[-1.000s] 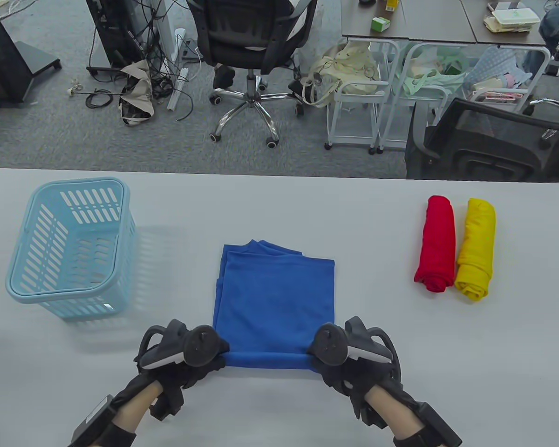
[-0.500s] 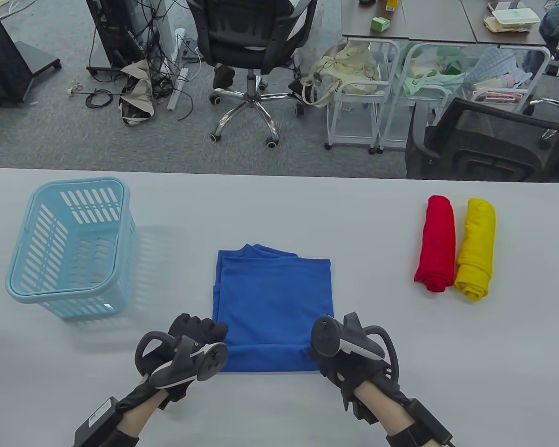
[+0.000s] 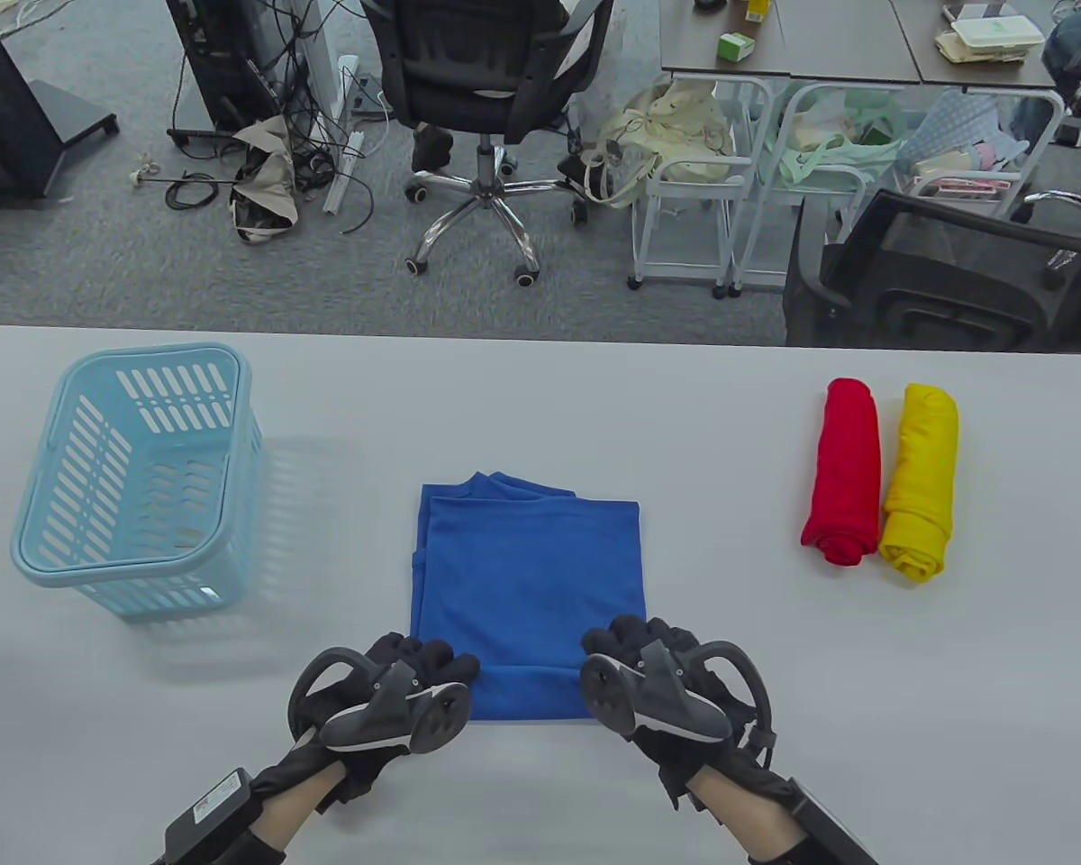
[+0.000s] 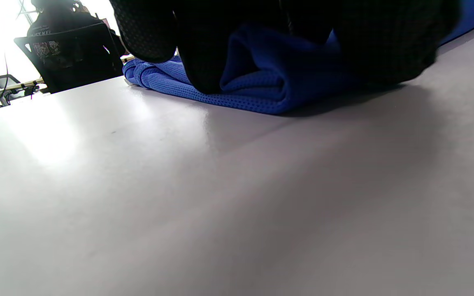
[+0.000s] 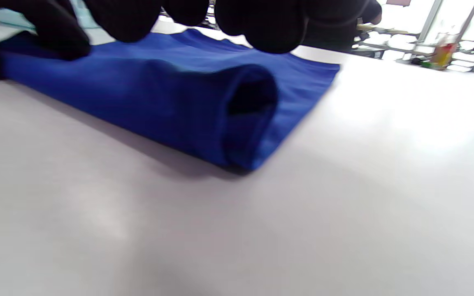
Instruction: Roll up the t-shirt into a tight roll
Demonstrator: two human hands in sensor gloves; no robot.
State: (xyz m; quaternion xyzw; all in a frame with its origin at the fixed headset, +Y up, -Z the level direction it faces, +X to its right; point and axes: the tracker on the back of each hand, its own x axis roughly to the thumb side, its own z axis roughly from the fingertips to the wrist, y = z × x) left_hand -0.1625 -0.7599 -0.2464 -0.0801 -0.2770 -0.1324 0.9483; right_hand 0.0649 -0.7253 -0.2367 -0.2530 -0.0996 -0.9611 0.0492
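We read the folded blue knit t-shirt (image 3: 527, 577) as lying between the pale blue slotted plastic basket (image 3: 135, 550) and the rolled red and yellow shirts. Its near hem is turned into a loose first roll. Left hand (image 3: 414, 676) and right hand (image 3: 649, 662) press curled fingers on that roll; we would keep both ends even and tuck firmly. Palm contact is hidden by trackers.

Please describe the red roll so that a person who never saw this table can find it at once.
Look at the right end of the grey table, far from the light blue basket. Two rolled garments lie there side by side. The red roll is the left one, nearer the blue t-shirt; its neighbour, the yellow roll, differs only in colour.
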